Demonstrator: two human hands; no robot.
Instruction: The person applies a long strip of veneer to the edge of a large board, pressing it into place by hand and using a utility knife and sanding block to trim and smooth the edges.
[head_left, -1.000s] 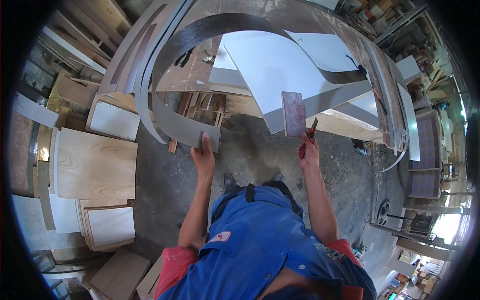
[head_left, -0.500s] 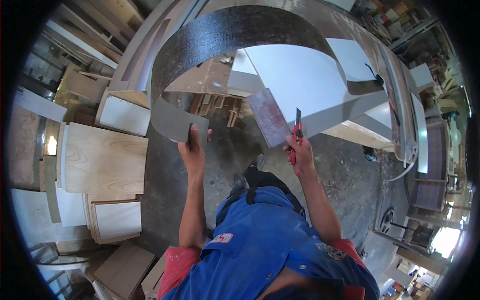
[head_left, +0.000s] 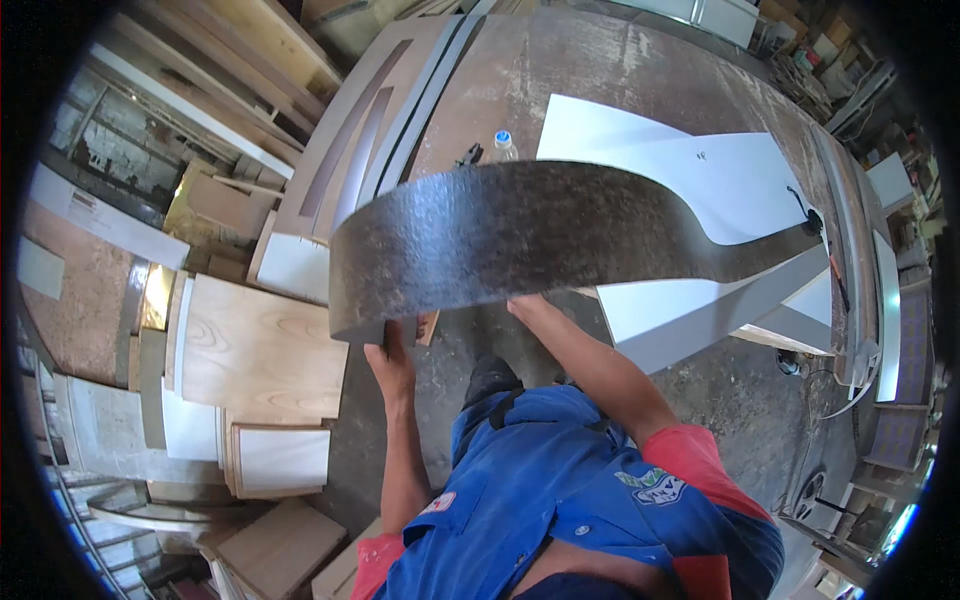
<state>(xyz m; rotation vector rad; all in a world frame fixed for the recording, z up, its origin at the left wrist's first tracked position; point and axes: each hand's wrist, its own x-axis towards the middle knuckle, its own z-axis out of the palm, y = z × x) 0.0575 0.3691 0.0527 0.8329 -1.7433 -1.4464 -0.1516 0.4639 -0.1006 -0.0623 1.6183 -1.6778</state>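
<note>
A long, dark, mottled laminate strip (head_left: 500,230) bows up in an arc in front of me, and its far right end lies over the white panels. My left hand (head_left: 393,355) is closed on its curled near end, at the lower left; the strip covers most of the fingertips. Behind the arc reaches my right hand (head_left: 524,307). Only the back of it near the wrist shows below the strip's lower edge. Its fingers and anything in them are hidden.
A wide brown worktable (head_left: 590,50) carries white panels (head_left: 740,180), a clear bottle with a blue cap (head_left: 503,142) and long narrow strips (head_left: 425,100). Wood-grain boards (head_left: 265,350) are stacked on the left. A round-based stand (head_left: 812,490) is on the floor at right.
My right hand has moved left and behind the strip; the red utility knife and reddish board it held are out of sight. The arc sits lower, hiding the grey inner end by my left hand.
</note>
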